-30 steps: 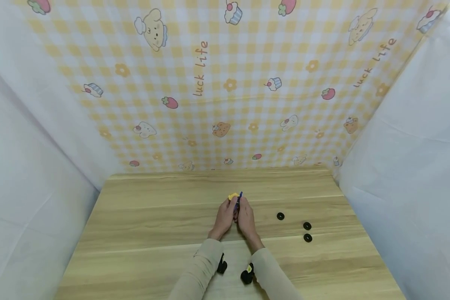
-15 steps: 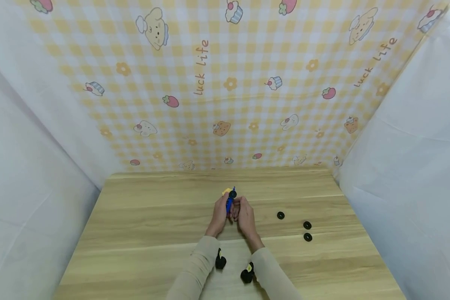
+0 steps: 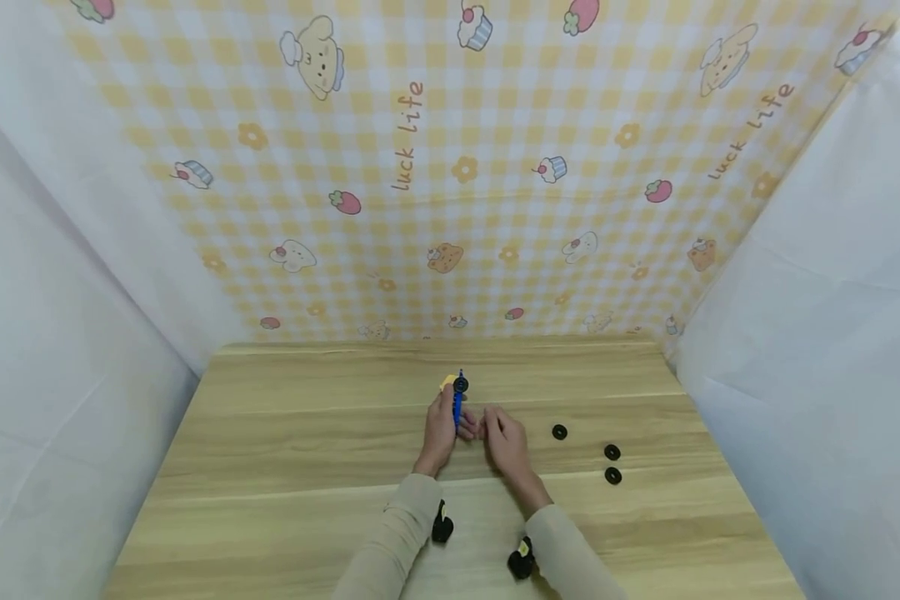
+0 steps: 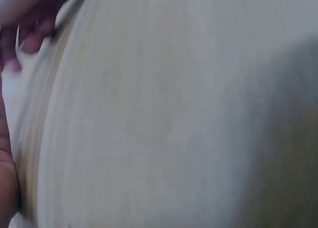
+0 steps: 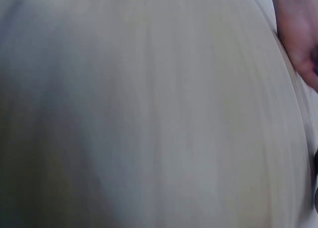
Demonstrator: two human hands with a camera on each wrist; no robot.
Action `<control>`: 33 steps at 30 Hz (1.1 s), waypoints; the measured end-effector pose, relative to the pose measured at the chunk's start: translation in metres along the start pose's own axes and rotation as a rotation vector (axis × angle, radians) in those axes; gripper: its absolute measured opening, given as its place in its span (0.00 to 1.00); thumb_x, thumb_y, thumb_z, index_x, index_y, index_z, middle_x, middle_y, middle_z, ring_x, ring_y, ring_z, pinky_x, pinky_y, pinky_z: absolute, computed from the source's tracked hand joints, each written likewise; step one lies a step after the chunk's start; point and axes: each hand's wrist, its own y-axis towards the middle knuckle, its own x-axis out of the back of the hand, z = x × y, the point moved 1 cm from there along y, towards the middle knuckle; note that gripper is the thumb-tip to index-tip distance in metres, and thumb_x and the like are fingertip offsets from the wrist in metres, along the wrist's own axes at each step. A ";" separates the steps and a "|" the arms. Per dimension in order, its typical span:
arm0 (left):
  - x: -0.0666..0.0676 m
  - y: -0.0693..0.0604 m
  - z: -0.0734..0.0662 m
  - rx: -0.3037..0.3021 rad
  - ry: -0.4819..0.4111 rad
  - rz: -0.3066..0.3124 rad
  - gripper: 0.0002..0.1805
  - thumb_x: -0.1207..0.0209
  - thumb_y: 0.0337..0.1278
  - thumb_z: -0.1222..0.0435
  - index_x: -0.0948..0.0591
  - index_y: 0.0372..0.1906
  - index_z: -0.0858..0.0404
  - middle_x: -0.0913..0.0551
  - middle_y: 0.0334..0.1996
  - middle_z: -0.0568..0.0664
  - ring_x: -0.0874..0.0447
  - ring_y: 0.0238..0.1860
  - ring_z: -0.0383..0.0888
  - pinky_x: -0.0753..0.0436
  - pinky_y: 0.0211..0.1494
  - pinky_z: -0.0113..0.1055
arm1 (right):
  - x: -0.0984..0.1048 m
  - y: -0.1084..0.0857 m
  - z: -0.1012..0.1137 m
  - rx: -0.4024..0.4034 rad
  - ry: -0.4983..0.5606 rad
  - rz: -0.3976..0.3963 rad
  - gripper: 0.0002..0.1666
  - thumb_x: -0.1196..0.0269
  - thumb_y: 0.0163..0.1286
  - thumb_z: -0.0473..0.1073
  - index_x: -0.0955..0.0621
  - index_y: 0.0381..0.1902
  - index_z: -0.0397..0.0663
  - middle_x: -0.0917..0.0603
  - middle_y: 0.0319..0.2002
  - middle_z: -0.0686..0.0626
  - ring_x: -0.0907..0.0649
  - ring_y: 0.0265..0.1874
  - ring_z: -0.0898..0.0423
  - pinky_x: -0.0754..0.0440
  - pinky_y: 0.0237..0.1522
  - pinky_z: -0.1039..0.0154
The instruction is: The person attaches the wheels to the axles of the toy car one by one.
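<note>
In the head view, my left hand (image 3: 440, 429) grips a blue and yellow toy (image 3: 457, 408) above the middle of the table. A black wheel (image 3: 461, 384) sits on the toy near its far end, and the yellow part shows on the left. Beside it, my right hand (image 3: 507, 440) is apart from the toy, its fingers loosely bent with no object visible in them. Its fingers (image 4: 32, 37) also hang at the upper left of the left wrist view. The right wrist view catches part of the left hand (image 5: 298, 34); the toy is mostly out of frame there.
Several black ring-shaped wheels lie right of the hands: a nearer one (image 3: 559, 432) and a pair, the upper wheel (image 3: 612, 452) and the lower wheel (image 3: 612, 476). A checked cloth (image 3: 390, 167) hangs behind the wooden table (image 3: 285, 467), with white sheets (image 3: 832, 333) at both sides.
The hands were together around the toy. My left hand has shifted left with it, exposing the wheel and blue side. My right hand has drawn off to the right.
</note>
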 end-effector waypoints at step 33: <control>0.000 -0.001 0.001 -0.022 -0.004 0.024 0.37 0.72 0.79 0.44 0.30 0.56 0.74 0.33 0.21 0.44 0.37 0.14 0.35 0.38 0.13 0.25 | 0.124 0.005 -0.018 -0.194 -0.700 0.176 0.17 0.41 0.73 0.53 0.26 0.36 0.44 0.24 0.22 0.48 0.28 0.19 0.54 0.35 0.19 0.62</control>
